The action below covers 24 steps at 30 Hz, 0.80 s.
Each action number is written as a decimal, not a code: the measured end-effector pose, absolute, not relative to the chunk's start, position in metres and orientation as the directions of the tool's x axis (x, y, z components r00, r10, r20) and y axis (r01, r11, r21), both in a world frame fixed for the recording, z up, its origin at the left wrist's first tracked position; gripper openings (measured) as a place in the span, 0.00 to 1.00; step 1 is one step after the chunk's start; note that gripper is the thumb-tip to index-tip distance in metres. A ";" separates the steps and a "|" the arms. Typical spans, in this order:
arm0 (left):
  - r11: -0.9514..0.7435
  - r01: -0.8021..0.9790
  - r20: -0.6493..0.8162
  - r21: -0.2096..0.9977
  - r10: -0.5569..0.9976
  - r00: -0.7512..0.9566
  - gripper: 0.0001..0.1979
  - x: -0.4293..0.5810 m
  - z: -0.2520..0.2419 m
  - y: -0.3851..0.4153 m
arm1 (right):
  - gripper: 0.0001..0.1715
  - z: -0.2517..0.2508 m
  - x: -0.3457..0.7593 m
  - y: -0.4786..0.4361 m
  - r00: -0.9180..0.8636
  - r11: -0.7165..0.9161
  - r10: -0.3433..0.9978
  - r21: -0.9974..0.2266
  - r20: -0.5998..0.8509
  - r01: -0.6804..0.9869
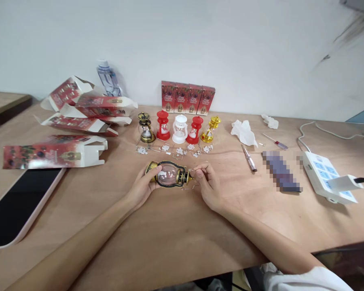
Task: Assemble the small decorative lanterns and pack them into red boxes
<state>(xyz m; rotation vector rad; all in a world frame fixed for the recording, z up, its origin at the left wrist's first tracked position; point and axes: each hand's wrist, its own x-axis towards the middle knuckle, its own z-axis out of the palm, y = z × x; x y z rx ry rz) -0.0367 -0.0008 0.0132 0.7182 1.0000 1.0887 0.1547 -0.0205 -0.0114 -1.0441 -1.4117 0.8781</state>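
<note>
My left hand (144,186) is wrapped round the base of a small black and gold toy lantern (167,176). The lantern lies on its side above the table, its clear globe facing up and its pointed top toward the right. At that top, my right hand (209,184) is closed in a pinch, with a thin metal wire (191,169) at its fingertips. Behind my hands stands a row of small lanterns: a bronze one (146,128), a red one (163,126), a white one (179,129), another red one (194,130) and a gold one (210,130).
Wire pieces and small white parts (179,151) lie before the row. Red boxes (183,98) stand at the wall; opened cartons (87,117), a bottle (109,79) and a tablet or phone (21,202) are left. Rightward lie a screwdriver (249,158), crumpled tissue (244,132) and a power strip (327,178).
</note>
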 end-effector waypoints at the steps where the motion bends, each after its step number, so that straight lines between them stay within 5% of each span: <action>1: 0.323 -0.373 -0.294 0.870 0.946 0.135 0.17 -0.037 0.013 -0.001 | 0.14 -0.012 0.155 -0.020 0.009 0.338 0.940 -0.934 0.341 0.116; 24: 0.424 -0.386 -0.359 0.820 0.904 0.231 0.18 -0.038 0.014 -0.001 | 0.15 -0.016 0.157 -0.023 -0.018 0.299 0.954 -0.942 0.300 0.153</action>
